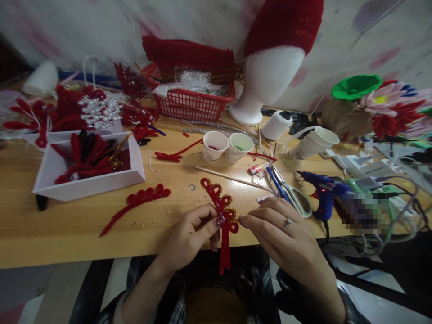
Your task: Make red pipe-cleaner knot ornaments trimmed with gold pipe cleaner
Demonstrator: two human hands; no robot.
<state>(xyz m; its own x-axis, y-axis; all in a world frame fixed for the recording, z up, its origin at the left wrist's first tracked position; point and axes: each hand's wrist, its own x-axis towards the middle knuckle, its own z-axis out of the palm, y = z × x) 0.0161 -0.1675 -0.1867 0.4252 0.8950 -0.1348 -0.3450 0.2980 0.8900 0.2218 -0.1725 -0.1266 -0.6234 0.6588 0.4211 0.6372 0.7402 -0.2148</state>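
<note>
My left hand [199,229] pinches a red looped craft piece [225,252] edged with gold tinsel, holding it upright over the table's front edge. Its loops rise above the thumb and a red stem hangs below. Just right of the loops is my right hand [281,229], fingers drawn together near the piece's edge; whether a thin thing is between the fingertips is too small to tell. It wears a ring. A similar red looped strip [143,198] lies on the table to the left.
A white box [94,185] of red pieces stands left. Two paper cups [214,155] sit in the middle, with a wooden stick [232,177] before them. Scissors [299,200] and a blue glue gun [324,198] with cables lie right. Behind are a red basket [192,105] and a white head form [266,81].
</note>
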